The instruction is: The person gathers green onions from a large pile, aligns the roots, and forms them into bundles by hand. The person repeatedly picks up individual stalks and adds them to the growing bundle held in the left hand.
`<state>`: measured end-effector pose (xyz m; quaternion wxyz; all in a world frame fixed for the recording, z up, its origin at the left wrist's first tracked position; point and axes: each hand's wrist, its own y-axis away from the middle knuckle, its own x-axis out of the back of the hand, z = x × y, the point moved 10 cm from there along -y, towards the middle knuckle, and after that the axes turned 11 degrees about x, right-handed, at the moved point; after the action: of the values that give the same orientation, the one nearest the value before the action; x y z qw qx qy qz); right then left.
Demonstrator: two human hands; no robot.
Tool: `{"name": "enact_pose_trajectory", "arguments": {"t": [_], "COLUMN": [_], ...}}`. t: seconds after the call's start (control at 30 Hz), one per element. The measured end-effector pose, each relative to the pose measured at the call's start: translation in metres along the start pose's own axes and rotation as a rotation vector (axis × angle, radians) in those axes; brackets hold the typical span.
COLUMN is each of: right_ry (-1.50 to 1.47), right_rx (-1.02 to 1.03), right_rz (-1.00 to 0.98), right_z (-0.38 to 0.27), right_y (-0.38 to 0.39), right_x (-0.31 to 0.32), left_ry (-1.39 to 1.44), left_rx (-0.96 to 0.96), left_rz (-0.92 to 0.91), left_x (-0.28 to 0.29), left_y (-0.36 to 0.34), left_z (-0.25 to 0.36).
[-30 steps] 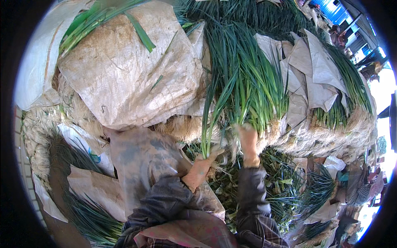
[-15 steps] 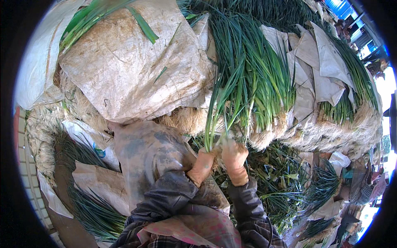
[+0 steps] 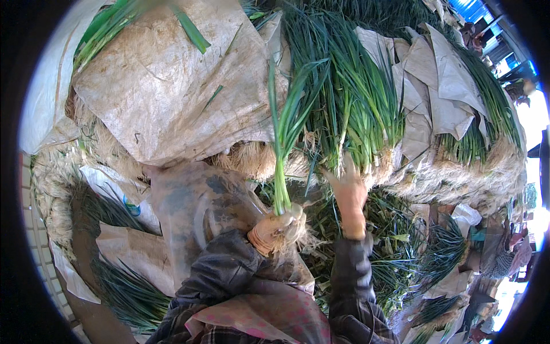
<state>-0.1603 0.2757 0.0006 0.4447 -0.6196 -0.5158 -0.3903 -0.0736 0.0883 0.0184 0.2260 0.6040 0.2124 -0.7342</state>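
My left hand (image 3: pixel 277 230), in an orange glove with pale fingertips, is closed around a few green onions (image 3: pixel 281 178) at their white ends. Their leaves point up and away, and roots hang out beside the fingers. My right hand (image 3: pixel 348 200), in a similar glove, is a little blurred, its fingers stretched and apart just below a larger heap of green onions (image 3: pixel 366 123). Fine pale roots (image 3: pixel 378 169) fringe the near end of that heap, close to my fingertips. I see nothing held in the right hand.
A dirty white woven sheet (image 3: pixel 177 86) covers the stack ahead on the left. Stripped leaves (image 3: pixel 389 241) litter the ground below my right arm. More green onions (image 3: pixel 129 292) lie at the lower left. A muddy plastic apron (image 3: pixel 200 212) covers my lap.
My hands have come apart. The left has drawn back slightly with the green onions, now more upright. My right hand has let go and moved right and forward to the heap, its fingers spreading.
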Motion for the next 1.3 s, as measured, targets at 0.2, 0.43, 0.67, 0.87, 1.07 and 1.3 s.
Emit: {"name": "enact_pose_trajectory", "arguments": {"t": [0.2,0.43,0.67,0.87,1.07,1.3], "right_ry": [0.156,-1.042,-0.154,-1.202,-1.183,-0.767], "right_rx": [-0.147,-0.079,-0.060,-0.182,-0.344,-0.163], "right_rz": [-0.374,-0.290,-0.319,-0.168,-0.206,-0.515], "right_z": [0.003,-0.021,-0.037,-0.051,-0.053,-0.052], "right_y": [-0.093,-0.044,-0.016,0.006,0.029,0.013], "right_x": [-0.060,0.025,0.026,0.022,-0.006,-0.052], "left_ry": [-0.048,-0.190,-0.024,-0.098,0.000,-0.135], "left_rx": [-0.124,-0.019,0.117,0.072,0.039,0.030], "left_rz": [0.164,0.638,0.679,0.627,0.673,0.787], "left_x": [0.028,0.085,0.088,0.084,0.087,0.097], "left_y": [-0.010,-0.005,-0.019,-0.015,-0.020,0.000], "left_z": [0.015,0.006,-0.017,-0.010,-0.014,-0.004]}}
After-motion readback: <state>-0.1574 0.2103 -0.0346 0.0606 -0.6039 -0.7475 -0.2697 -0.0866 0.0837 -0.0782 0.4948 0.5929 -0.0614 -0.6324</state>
